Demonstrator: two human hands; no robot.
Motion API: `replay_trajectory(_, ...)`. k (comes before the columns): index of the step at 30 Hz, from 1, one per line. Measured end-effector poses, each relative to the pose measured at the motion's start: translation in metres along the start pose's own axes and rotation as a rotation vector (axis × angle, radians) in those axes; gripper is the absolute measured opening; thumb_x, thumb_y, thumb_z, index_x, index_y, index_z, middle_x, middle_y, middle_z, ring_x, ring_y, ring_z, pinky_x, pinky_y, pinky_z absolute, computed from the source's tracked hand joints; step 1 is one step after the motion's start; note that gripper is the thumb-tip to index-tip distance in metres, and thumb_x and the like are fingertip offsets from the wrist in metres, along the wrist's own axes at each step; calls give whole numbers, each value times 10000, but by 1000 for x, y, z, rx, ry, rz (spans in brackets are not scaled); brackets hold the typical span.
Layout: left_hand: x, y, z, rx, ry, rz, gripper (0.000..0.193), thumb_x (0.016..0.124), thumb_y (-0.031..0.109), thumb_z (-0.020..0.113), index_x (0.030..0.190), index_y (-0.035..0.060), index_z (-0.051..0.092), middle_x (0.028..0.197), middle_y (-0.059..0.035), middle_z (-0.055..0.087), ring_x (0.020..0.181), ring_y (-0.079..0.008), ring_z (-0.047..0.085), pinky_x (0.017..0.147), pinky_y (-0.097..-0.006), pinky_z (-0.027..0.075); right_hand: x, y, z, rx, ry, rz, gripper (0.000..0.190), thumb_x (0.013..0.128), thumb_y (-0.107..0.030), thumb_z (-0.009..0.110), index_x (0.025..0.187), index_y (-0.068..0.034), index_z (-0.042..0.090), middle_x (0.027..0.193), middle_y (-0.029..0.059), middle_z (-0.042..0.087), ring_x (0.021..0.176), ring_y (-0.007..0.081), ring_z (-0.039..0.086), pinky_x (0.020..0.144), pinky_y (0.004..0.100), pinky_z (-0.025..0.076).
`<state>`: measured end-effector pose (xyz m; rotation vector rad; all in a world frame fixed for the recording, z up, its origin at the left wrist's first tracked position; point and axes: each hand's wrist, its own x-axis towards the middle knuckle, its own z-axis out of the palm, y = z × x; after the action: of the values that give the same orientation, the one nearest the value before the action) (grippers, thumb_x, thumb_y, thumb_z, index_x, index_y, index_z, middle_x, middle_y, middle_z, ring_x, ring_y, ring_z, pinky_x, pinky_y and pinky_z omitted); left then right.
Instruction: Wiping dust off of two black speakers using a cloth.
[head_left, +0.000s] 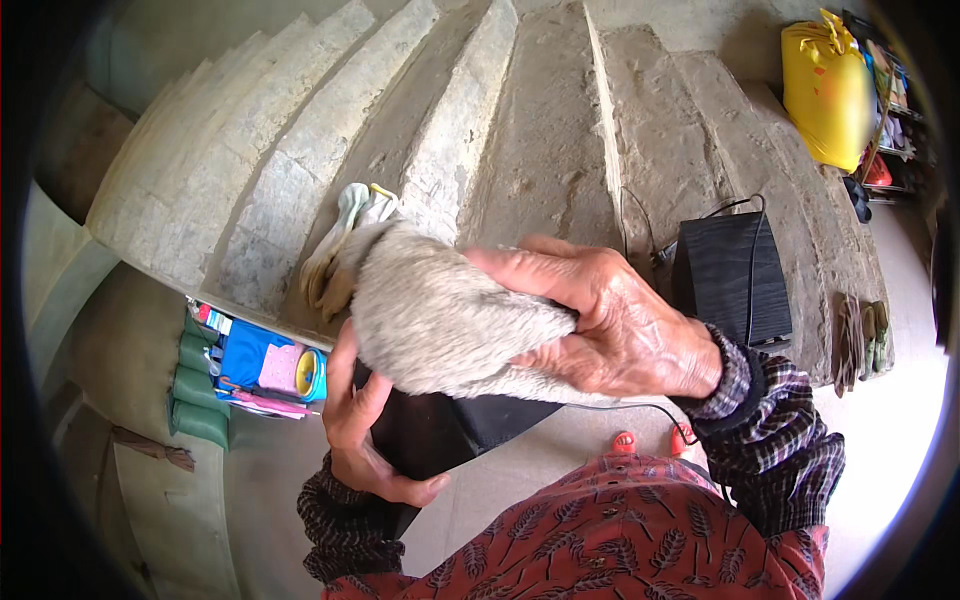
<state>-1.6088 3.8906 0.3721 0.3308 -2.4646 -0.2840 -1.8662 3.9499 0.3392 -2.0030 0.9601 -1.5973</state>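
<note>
A grey, fuzzy cloth (442, 315) is bunched up in front of me. My right hand (607, 315) pinches its right end between thumb and fingers. On the other side, my left hand (367, 420) has thumb and fingers apart around a black box (427, 424), with fingertips by the cloth's left edge; whether they press on the cloth or the box I cannot tell. The cloth hides part of the box's top. A pair of soiled work gloves (337, 255) lies on a concrete step behind the cloth.
Concrete stairs (540, 135) curve across the view. To the right a second black box (731, 277) with a cable stands on a step. A yellow sack (825, 97) is beside a rack at the upper right. Green sacks (199, 416) and a blue container lie lower left.
</note>
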Motion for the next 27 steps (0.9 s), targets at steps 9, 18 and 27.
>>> replay_trajectory(9,-10,-1,-1,-14,13,23,924,606,520,719,1339,43,423,1399,-337,252,1291,-456,318,1055,-523,276,-50,30,-19,-641,93,371,308,808,-258,665,1007,-39,582,653,175,613,609,320,633,585,393,507)
replay_trajectory(18,-9,2,-1,-114,-64,-129,966,573,461,733,1338,-25,398,1382,-363,261,1292,-446,310,1061,-522,245,-19,-2,-10,-294,-125,-177,664,858,-460,473,1349,-15,422,964,240,600,665,264,586,585,380,522)
replay_trajectory(27,-5,-1,5,-9,45,-6,908,575,520,706,1318,52,474,1395,-320,288,1279,-440,350,1048,-506,291,-52,22,-36,-729,-83,161,461,751,-190,708,1158,-28,566,799,169,665,664,270,661,642,314,545)
